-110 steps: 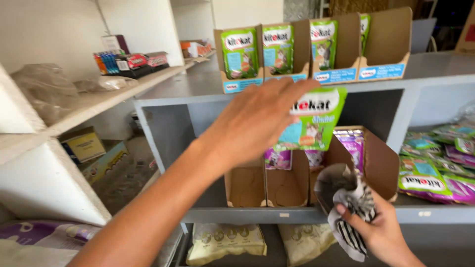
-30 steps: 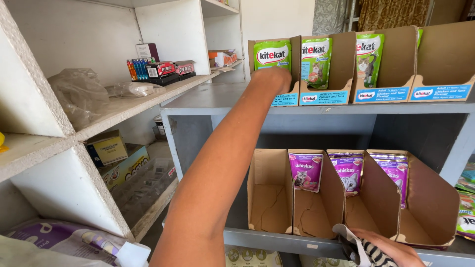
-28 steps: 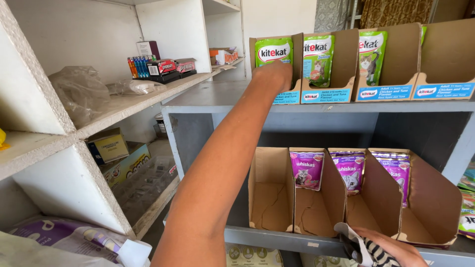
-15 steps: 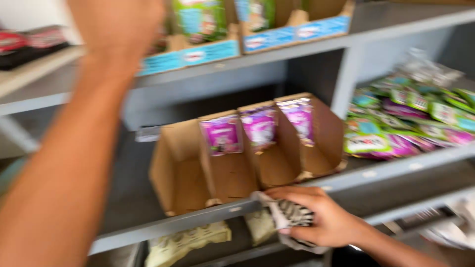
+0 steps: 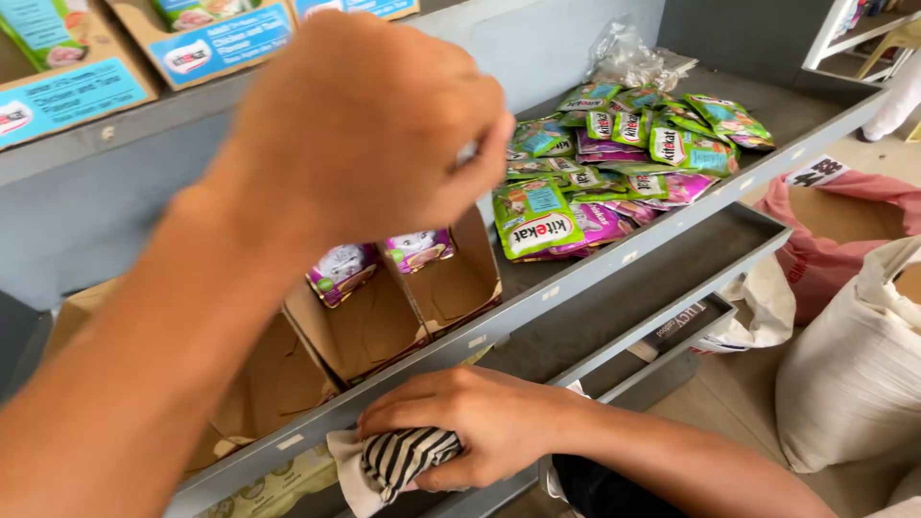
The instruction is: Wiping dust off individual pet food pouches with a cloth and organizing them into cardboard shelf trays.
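Cloth [image 5: 408, 459], striped and bunched, sits clenched in the right hand [image 5: 470, 422] under the shelf's [image 5: 614, 264] front edge, kept out of the way, while the left hand [image 5: 369, 129] hangs loosely curled and empty-looking above the boxes [image 5: 384, 321], near the pouches [image 5: 614, 158].

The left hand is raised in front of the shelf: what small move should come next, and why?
Probably the left hand should reach right to the loose pile of pouches and take one. It looks empty, the cardboard display boxes hold few purple pouches, and the right hand is closed on a striped cloth.
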